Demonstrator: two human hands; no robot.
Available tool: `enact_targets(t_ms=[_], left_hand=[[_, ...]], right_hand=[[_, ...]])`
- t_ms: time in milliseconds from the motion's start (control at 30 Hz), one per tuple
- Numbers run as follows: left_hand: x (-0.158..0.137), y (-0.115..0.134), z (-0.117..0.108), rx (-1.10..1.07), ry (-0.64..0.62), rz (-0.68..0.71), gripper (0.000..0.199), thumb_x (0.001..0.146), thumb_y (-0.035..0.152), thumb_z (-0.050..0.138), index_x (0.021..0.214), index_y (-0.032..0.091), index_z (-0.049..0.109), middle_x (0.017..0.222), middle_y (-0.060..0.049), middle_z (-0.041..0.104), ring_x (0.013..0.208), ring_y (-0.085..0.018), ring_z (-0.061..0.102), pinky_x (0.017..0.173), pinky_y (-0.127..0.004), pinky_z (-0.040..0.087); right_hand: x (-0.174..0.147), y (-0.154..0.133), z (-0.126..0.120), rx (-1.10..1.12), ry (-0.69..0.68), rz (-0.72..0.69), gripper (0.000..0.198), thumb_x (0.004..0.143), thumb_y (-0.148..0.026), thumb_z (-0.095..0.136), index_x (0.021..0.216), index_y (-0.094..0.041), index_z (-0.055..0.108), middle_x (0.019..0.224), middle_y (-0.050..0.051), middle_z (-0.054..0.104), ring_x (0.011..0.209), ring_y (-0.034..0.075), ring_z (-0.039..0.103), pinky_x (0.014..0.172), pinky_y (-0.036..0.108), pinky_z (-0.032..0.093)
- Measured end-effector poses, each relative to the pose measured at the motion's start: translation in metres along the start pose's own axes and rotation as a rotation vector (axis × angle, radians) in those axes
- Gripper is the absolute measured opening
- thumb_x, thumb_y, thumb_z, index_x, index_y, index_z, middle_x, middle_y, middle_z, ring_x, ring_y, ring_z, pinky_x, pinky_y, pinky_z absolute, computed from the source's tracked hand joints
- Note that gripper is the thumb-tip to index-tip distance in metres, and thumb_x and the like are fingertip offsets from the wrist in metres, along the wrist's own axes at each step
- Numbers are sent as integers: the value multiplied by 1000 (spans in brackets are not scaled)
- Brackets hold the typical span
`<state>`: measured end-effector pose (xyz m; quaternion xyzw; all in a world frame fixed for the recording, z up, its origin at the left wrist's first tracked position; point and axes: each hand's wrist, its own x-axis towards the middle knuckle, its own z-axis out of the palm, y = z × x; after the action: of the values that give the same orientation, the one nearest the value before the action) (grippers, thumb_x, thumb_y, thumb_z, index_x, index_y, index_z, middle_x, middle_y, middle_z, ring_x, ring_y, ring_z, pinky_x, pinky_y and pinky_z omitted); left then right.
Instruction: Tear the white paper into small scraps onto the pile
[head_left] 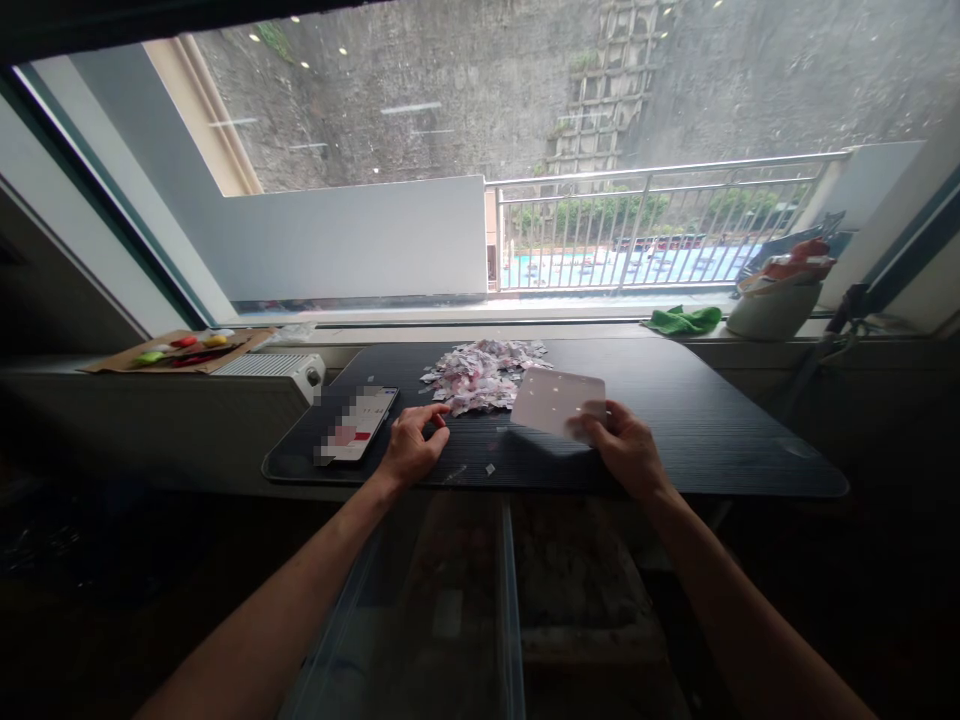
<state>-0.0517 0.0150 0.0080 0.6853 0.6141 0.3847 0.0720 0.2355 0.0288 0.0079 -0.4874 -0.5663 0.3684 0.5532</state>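
Note:
My right hand (621,440) grips a thin, pale, round-cornered card (555,398) by its right edge, thumb on top. Several small light spots dot the card, which is held tilted above the dark tabletop (675,400). To its left, a heap of small torn paper scraps (480,375), white with pinkish patches, lies on the table. My left hand (415,440) rests at the near edge of the heap with curled fingers, thumb and forefinger close together; what they hold, if anything, is too small to make out. A phone (360,425) with a lit screen lies left of this hand.
A loose scrap (490,469) lies near the table's front edge. Beyond stands a windowsill with a green cloth (682,320) and a filled pale container (776,300). At left, cardboard (120,355) with coloured items lies beside a white radiator (274,366). Clear panels (442,610) stand below.

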Motion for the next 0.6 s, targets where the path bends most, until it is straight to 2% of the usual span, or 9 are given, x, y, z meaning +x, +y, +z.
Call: enact_targets(t_ms=[200,400,467,600], left_hand=[[0,0,0,4,-4,-4,32,73,26,49,101,20,65,86,-2,67,100,-22,56,95,-39,42],[0,1,1,11,2,-6,31,73,25,50,100,20,65,86,-2,67,99,-22,57,95,-39,42],[0,1,1,15,4,-11,30,73,23,50,99,20,65,86,-2,68,99,-22,57,95,-39,42],[0,2,1,3,9,-22,31,73,21,51,100,19,65,84,-3,68,99,-23,56,95,-40,42]], right_hand=[[-1,2,5,25,-128,3,30,69,-41,66,88,-18,59,82,6,74,76,21,71,73,34,56],[-23,-7,19,54,-252,18,29,70,-42,67,85,-19,60,82,6,74,78,22,71,74,34,56],[-34,-9,19,74,-210,6,28,71,-43,65,86,-19,59,82,7,73,77,22,71,73,34,57],[-52,-6,11,-90,19,-28,29,74,-43,63,91,-20,59,84,8,73,77,23,70,71,35,56]])
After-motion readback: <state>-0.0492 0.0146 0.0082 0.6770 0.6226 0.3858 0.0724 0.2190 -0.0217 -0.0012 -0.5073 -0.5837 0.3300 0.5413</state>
